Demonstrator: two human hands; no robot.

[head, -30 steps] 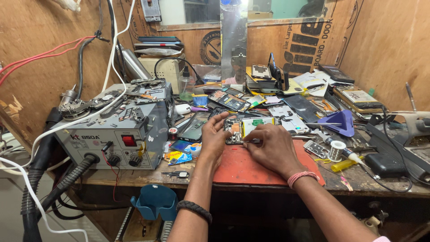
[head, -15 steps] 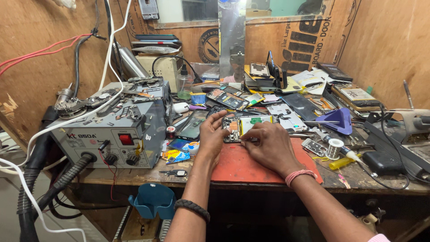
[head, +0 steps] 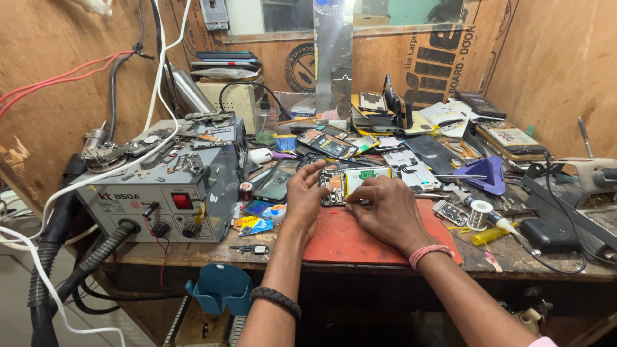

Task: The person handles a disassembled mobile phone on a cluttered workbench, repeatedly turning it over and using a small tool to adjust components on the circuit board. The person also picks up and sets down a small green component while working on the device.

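Opened phone: a flat rectangular handset [head: 355, 182] with its back cover off, dark circuit board at its left end, pale yellow-green battery panel over the middle and right; long axis runs left to right across the bench, lying flat at the far edge of the mat
Mat: smooth red-orange rubber sheet [head: 360, 241], matte, rectangular, front edge flush with the bench lip; the phone rests at its rear edge
Left hand: the left hand [head: 304, 195] cups the circuit-board end of the phone, fingers curled over its top-left corner, thumb on the near side; grasping it loosely, steadying; braided dark cord band on the wrist
Right hand: the right hand [head: 385, 209] lies palm down over the near edge of the battery panel; fingertips pinched together against the phone; whether they hold a small tool cannot be told; pink band on the wrist
Hot-air station: boxy grey metal unit [head: 168, 193] with red switch and two black knobs, left of the hands, well apart; ribbed black hose leaves its front
Solder spool: small shiny wire reel [head: 478, 215], right of the mat, upright
Blue wedge: glossy violet-blue plastic triangle [head: 485, 175] behind the spool
Bench: worn brown wooden top [head: 193, 252], scuffed, crowded with dismantled phone parts at the rear
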